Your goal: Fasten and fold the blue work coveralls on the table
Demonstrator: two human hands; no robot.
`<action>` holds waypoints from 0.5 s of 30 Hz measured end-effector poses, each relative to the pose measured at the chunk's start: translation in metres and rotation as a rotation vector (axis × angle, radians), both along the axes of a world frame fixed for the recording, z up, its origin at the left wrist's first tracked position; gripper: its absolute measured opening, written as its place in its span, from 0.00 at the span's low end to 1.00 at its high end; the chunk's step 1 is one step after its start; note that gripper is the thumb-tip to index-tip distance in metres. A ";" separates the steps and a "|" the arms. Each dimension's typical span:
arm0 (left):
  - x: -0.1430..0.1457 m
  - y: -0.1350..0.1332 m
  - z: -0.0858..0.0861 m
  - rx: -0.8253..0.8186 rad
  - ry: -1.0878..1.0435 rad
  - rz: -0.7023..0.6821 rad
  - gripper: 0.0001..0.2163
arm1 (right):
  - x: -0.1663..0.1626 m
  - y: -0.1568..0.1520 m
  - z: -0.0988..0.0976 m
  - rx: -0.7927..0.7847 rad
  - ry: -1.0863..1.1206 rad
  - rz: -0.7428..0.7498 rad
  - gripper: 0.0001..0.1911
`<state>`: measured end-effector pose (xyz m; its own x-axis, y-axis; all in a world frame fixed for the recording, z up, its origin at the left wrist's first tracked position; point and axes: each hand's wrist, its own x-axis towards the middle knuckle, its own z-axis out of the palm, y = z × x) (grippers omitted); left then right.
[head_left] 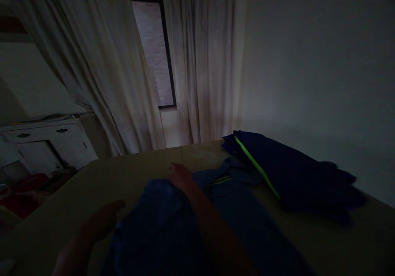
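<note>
Dim room, with pale curtains [206,61] either side of a narrow window [154,49], a plain wall [308,61] to the right and a broad table [92,189] below. Across its near middle, a blue garment [157,222], running out of view at the bottom, with yellow-green stripes [220,181] towards its far end. Right hand [180,176] at the garment's far edge, forearm slanting over the fabric; left hand [106,214] by its left edge. Impossible to tell, for either hand, whether gripping or merely resting (fingers little more than silhouettes in this light). Laid out already, by the look of it, but not settled: raised and rumpled on the left side, flatter to the right. Left to do, probably: smoothing that raised part and bringing loose edges to order. Off to the right, a dark pile [302,173] with a green strip [253,160], apparently gathered already, slumped rather than squared. Beyond the right hand, a band of bare tabletop before the far edge; widest open room to the left, out to the slanting side edge. Tighter on the right, with pile close beside garment and wall behind.
</note>
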<state>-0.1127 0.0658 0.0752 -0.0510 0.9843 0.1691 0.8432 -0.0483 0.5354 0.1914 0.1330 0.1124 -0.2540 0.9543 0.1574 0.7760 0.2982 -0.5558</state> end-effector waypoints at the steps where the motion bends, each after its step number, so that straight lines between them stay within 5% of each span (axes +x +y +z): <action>1: 0.013 0.005 -0.002 0.012 -0.007 -0.037 0.12 | 0.006 -0.001 0.012 0.072 0.018 -0.043 0.20; 4: 0.078 0.011 -0.012 0.125 -0.052 -0.162 0.18 | 0.038 -0.003 0.045 0.277 0.086 -0.179 0.15; 7: 0.143 0.002 -0.029 0.180 0.114 -0.280 0.27 | 0.095 -0.004 0.057 0.288 -0.021 -0.336 0.15; 10: 0.174 -0.009 -0.047 0.116 0.304 -0.335 0.28 | 0.171 -0.013 0.045 0.219 -0.178 -0.496 0.16; 15: 0.169 -0.008 -0.058 0.074 0.404 -0.353 0.28 | 0.275 -0.035 0.001 0.058 -0.361 -0.575 0.16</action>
<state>0.0561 0.0578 0.0169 0.3642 0.9146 0.1759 0.9068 -0.3912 0.1569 0.4662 0.0976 0.1132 0.2450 0.9458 0.2131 0.9539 -0.1958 -0.2276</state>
